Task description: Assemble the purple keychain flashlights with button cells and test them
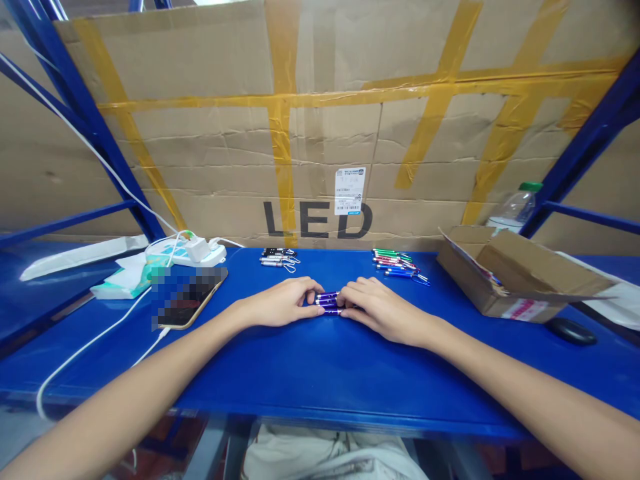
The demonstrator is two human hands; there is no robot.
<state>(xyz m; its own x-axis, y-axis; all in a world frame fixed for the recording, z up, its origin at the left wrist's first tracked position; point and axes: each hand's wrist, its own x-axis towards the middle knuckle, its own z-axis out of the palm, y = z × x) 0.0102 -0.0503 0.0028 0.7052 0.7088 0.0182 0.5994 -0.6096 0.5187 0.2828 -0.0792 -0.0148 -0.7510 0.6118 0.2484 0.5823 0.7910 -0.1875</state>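
Note:
Several small purple metal tubes (328, 303), which look like keychain flashlights, lie side by side on the blue table in front of me. My left hand (283, 303) closes its thumb and fingers around their left ends. At the right ends, my right hand (377, 310) grips them between thumb and bent fingers. Parts of the tubes are hidden under the fingertips. Beyond my left hand lies a group of black and silver keychain flashlights (278, 257) with metal clips. A row of green, red and blue keychain flashlights (397, 263) lies beyond my right hand.
To the left are a phone (193, 300) with a white cable, a tissue pack (123, 280) and a power strip (213, 253). An open cardboard box (520, 273), a black mouse-like object (571, 331) and a bottle (517, 207) stand right. Taped cardboard (225, 153) walls the back.

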